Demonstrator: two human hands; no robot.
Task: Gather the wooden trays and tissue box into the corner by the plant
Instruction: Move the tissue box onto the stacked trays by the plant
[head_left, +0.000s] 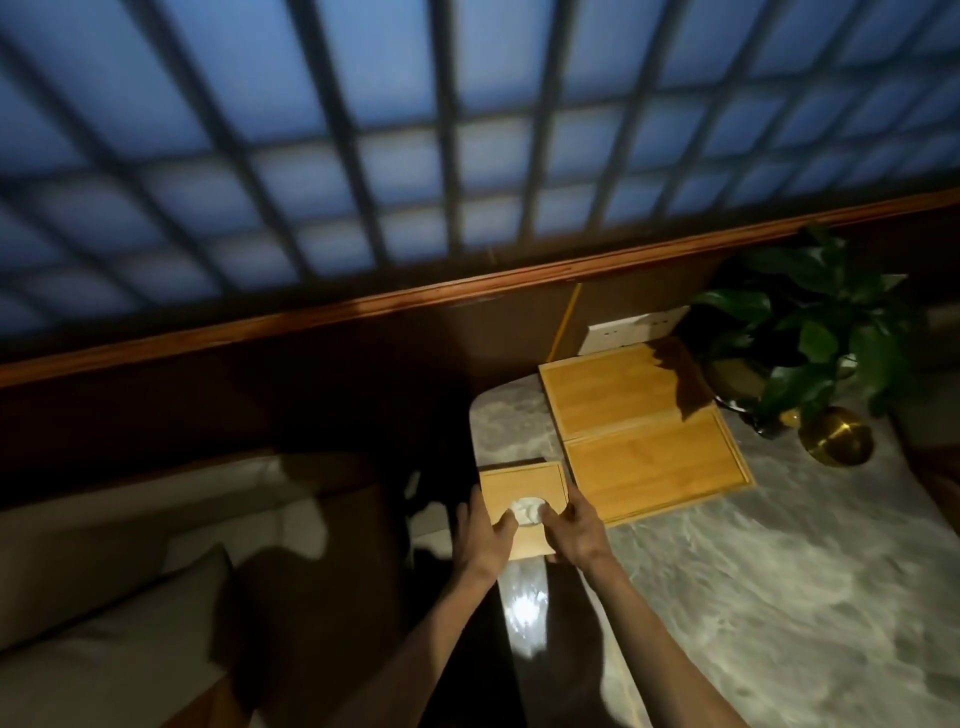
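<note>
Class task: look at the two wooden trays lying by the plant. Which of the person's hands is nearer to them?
The right hand. It grips the tissue box on the side facing the wooden trays; the left hand holds the box's far side.

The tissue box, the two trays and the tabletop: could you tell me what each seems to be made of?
Tissue box: light wood, perhaps bamboo, matte, with faint grain; white tissue shows at its opening. The far tray and the near tray: the same yellowish wood with raised rims. Tabletop: probably polished marble or a lookalike, grey-veined and glossy, reflecting light.
</note>
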